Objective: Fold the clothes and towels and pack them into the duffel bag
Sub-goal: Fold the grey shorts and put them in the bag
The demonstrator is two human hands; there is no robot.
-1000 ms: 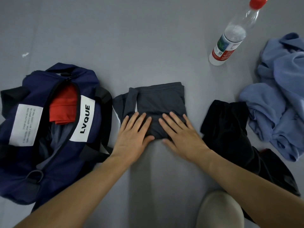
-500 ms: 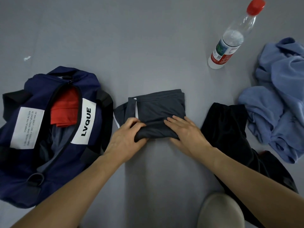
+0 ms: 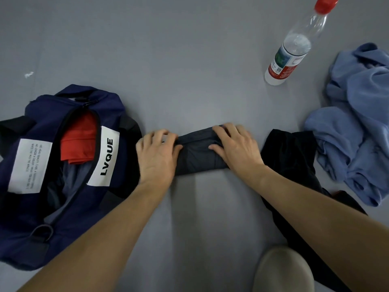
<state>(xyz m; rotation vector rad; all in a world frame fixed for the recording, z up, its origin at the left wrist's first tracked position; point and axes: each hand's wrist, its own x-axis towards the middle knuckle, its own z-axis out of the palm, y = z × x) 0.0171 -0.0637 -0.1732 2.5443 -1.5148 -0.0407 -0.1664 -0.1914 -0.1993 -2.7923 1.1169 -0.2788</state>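
Note:
A dark grey garment (image 3: pixel 197 157) lies folded into a small, narrow bundle on the grey floor in front of me. My left hand (image 3: pixel 156 152) grips its left end, fingers curled over the far edge. My right hand (image 3: pixel 235 146) holds the right end the same way, thumb on top of the cloth. Left of the bundle lies the navy duffel bag (image 3: pixel 42 114), zipper open, with a folded red garment (image 3: pixel 77 140) and a grey cloth inside. A black garment (image 3: pixel 292 152) lies crumpled just right of my right hand. Further right is a heap of blue cloth (image 3: pixel 357 133).
A clear water bottle (image 3: pixel 292 51) with a red cap stands at the back right. A beige rounded shape (image 3: pixel 282 270), probably my knee, shows at the bottom edge. The black bag strap (image 3: pixel 130 125) lies close to my left hand.
Both hands went from pressing flat on the garment to curling round its near edge and rolling it away from me. The garment is now a narrower bundle.

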